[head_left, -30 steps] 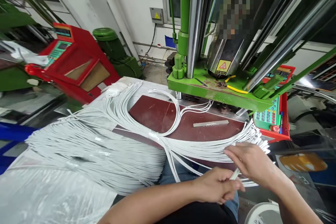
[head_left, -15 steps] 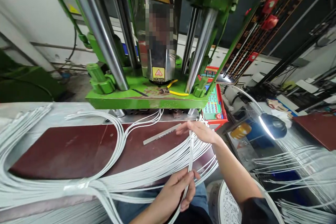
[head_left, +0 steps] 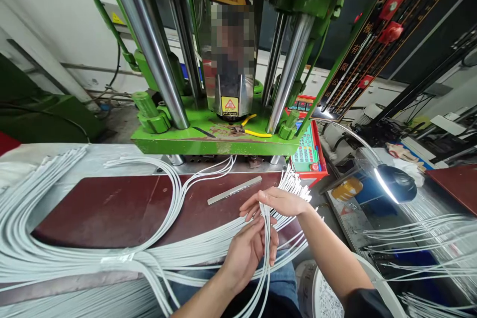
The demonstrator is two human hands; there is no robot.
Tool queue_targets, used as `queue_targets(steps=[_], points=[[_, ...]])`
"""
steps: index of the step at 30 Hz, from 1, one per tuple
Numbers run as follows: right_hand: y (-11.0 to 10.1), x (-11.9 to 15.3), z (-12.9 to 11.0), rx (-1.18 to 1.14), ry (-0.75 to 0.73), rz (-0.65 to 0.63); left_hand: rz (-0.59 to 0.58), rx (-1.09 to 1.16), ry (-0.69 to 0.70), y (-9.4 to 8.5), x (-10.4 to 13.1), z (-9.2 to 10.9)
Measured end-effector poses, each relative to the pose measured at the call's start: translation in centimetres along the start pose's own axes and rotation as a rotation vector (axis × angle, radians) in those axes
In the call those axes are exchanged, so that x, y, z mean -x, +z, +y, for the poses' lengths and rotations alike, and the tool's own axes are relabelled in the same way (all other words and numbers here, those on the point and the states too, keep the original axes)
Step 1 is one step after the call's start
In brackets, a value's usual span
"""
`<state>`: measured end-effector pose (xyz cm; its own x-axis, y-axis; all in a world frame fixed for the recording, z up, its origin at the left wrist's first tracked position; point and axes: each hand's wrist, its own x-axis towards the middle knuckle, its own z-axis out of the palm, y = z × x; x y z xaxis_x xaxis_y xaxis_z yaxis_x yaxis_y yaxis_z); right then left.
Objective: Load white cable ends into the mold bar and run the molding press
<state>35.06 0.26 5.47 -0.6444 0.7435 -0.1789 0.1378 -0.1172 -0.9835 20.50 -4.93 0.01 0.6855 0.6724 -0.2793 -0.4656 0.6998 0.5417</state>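
Note:
Several thin white cables (head_left: pixel 266 248) run up from the lap, their ends between my two hands. My left hand (head_left: pixel 248 248) is under and beside them, palm up, fingers loosely curled around the cables. Over the cable tips, my right hand (head_left: pixel 278 201) lies with its palm against them and its fingers stretched out to the left. A large bundle of white cables (head_left: pixel 194 248) passes behind my hands, its tips (head_left: pixel 296 184) fanned out right of them. White tape (head_left: pixel 117 258) binds this bundle at the left.
A green press (head_left: pixel 216 145) stands ahead, with yellow-handled pliers (head_left: pixel 257 133) on its base. On the brown board (head_left: pixel 100 208) lies a metal bar (head_left: pixel 234 190). A lit lamp (head_left: pixel 395 182), a control panel (head_left: pixel 307 149) and a white bucket (head_left: pixel 383 283) are at the right.
My left hand has moved up the cables, close to my right hand, and its fingers have loosened. My right hand has come down slightly with the cable tips. The view has shifted a little.

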Motion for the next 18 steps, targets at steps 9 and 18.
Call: queue_targets(steps=[9,18], points=[[0.4,-0.2,-0.5,0.016,-0.09,0.018,-0.019,-0.058,-0.006,0.0,0.0,-0.1],[0.4,0.2,-1.2,0.177,-0.116,0.034,0.042,-0.198,-0.016,-0.7,0.0,0.1]])
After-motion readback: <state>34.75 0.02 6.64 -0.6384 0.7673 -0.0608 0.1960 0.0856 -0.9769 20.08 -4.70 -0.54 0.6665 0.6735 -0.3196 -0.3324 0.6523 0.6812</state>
